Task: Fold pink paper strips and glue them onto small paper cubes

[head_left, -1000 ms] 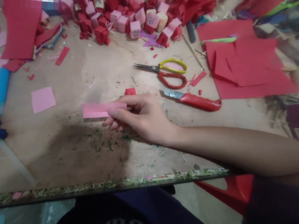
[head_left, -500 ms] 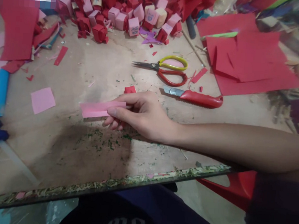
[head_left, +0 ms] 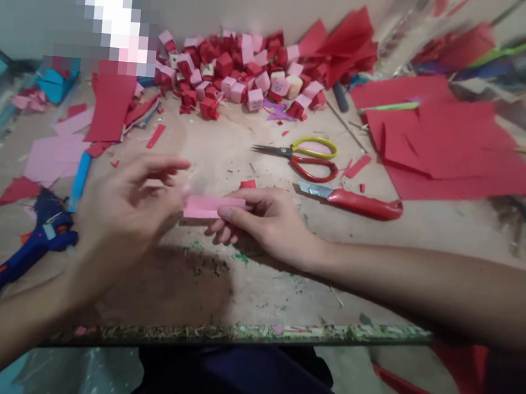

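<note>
A narrow, creased strip of pink paper (head_left: 202, 207) is pinched between the thumb and fingers of my right hand (head_left: 272, 225), just above the wooden table. My left hand (head_left: 131, 196) is at the strip's left end, slightly blurred, its fingers apart and curving over. Its thumb reaches the strip's end; whether it touches cannot be made out. Behind my right fingers lies a small red paper piece (head_left: 248, 184). Scissors (head_left: 289, 152) with one yellow and one red handle lie further back. In front of them is a red-handled utility knife (head_left: 362, 203), blade out.
Red and pink folded paper cubes (head_left: 235, 91) are heaped along the back. Red paper sheets (head_left: 440, 144) lie at the right, pink sheets (head_left: 51, 159) at the left. A blue glue gun (head_left: 35, 246) rests near my left forearm. Green scraps litter the table's front edge (head_left: 234, 331).
My left hand has come into view from the left, up to the strip. My right hand still holds the strip. The camera view has tilted up and shifted left.
</note>
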Tool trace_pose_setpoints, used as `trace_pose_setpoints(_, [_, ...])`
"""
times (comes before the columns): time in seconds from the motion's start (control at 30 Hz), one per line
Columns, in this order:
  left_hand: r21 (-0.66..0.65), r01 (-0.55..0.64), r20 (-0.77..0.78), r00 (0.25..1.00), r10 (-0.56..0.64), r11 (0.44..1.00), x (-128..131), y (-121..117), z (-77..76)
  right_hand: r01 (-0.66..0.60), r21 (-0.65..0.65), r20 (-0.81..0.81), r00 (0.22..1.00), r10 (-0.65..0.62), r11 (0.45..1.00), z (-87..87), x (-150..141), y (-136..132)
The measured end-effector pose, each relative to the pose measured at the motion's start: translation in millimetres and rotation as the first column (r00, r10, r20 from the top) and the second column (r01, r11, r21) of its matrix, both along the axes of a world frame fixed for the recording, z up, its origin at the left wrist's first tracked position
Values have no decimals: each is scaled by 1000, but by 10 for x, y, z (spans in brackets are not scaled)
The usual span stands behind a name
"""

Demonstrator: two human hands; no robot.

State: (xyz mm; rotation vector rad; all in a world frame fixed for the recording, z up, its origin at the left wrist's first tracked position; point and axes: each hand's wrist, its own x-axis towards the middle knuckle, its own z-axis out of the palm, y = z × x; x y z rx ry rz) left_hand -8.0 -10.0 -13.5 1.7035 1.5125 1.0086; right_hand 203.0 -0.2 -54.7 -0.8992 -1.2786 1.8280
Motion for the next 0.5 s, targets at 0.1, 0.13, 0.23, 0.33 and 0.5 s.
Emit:
trace_pose_setpoints(0.1, [-153, 91, 77, 994, -80, 984, 9, 52, -108, -10, 15, 9, 1000, 9, 1000, 11, 13, 4])
trace_pose_setpoints(0.13, [-206, 139, 111, 987, -118, 969, 15, 56, -142, -8, 6, 7, 1000, 8, 1000, 11, 13, 3])
trace_pose_setpoints(0.23, [-279, 196, 233, 964, -132, 940, 27, 29, -228, 0, -53, -40, 999, -2, 999, 7, 6, 0])
trace_pose_setpoints(0.33, [-308, 208, 351, 932, -93, 928, 23, -5, -286, 10, -99, -79, 997, -18, 995, 4, -1, 5])
trace_pose_setpoints(0.5, [-387, 201, 408, 912, -28, 900, 11, -7, -313, 19, -142, -124, 992, -37, 990, -6, 25, 27])
